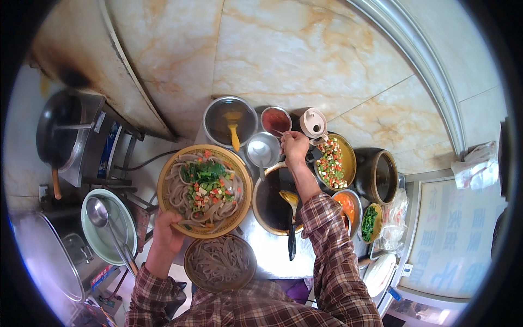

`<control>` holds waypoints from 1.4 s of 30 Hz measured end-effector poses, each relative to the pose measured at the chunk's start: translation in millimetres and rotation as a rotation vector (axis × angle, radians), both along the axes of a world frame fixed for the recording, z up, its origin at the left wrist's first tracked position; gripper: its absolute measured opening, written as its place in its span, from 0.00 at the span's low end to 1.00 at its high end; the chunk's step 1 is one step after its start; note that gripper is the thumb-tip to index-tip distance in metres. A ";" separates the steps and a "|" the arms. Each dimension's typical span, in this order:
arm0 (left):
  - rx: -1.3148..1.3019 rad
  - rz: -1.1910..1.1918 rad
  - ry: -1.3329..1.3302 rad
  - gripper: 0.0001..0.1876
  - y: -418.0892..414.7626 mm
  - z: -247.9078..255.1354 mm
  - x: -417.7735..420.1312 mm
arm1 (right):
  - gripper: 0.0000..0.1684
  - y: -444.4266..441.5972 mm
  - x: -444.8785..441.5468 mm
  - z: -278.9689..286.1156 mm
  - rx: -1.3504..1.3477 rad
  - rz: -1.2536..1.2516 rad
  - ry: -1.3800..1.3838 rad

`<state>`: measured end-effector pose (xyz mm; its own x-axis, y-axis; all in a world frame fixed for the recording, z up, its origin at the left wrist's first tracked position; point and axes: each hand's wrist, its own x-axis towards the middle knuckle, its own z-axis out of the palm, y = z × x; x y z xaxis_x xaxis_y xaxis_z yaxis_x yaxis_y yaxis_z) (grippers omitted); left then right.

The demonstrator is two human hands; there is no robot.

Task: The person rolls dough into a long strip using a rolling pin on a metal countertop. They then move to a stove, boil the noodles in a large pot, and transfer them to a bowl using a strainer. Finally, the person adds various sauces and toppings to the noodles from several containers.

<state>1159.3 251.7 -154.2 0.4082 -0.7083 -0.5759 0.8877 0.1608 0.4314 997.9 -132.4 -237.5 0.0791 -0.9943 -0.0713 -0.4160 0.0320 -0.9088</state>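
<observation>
With my left hand (168, 231) I hold the lower left rim of a yellow bowl of wide noodles (205, 191), topped with chopped greens and diced vegetables. My right hand (295, 146) pinches the thin handle of a utensil whose far end reaches into a small metal bowl of red sauce (276, 121). Below my left hand's bowl, nearer my body, stands a second bowl of plain noodles (220, 263). Under my right forearm is a large pot of dark liquid (271, 200) with a black-handled ladle (292, 229) in it. A metal bowl with a spoon (262, 150) stands between.
A metal pot with a yellow brush (233, 137), a lidded beige jug (314, 122), a dish of diced vegetables (347, 159), a dark crock (386, 175) and a dish of chopped greens (371, 222) surround the work area. A pale green basin (88, 237) and wok (57, 139) are left.
</observation>
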 end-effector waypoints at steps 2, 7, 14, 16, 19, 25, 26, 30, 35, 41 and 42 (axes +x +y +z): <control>0.003 0.009 -0.012 0.32 -0.1 2.8 0.3 | 0.11 14.5 6.6 13.8 0.128 -0.021 -0.167; -0.002 0.016 -0.019 0.32 -0.7 0.8 -0.6 | 0.09 29.9 7.0 31.1 0.245 -0.107 -0.399; -0.008 0.007 -0.026 0.31 0.8 -10.0 0.9 | 0.05 45.4 7.2 37.5 0.277 -0.115 -0.579; 0.007 0.000 -0.032 0.31 -0.5 -6.9 1.5 | 0.04 48.6 6.6 42.3 0.274 -0.107 -0.601; 0.005 -0.014 -0.073 0.29 -2.5 -5.8 1.0 | 0.05 53.1 7.3 48.8 0.282 -0.109 -0.641; -0.059 -0.009 0.012 0.31 -2.6 -26.7 7.5 | 0.04 92.6 4.1 97.4 0.204 -0.029 -0.646; -0.056 -0.015 0.000 0.31 -7.4 -18.2 4.7 | 0.04 100.6 -2.1 104.3 0.191 -0.008 -0.661; -0.071 -0.014 -0.055 0.33 -9.1 -11.8 3.8 | 0.05 150.2 -14.8 143.2 0.210 0.131 -0.661; -0.080 -0.040 -0.059 0.35 -10.6 -13.2 2.9 | 0.07 217.1 -28.1 159.8 0.270 0.266 -0.578; -0.051 -0.049 -0.029 0.34 -14.2 -7.9 -2.7 | 0.07 255.7 -37.8 140.6 0.130 0.419 -0.384; -0.056 -0.055 -0.022 0.34 -14.8 -11.1 -3.4 | 0.07 255.2 -41.7 139.7 -0.005 0.454 -0.279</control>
<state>1156.0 236.9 -165.3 0.3796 -0.7608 -0.5264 0.8865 0.1362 0.4423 956.2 122.8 -97.8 0.5173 -0.8556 0.0186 -0.1293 -0.0997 -0.9866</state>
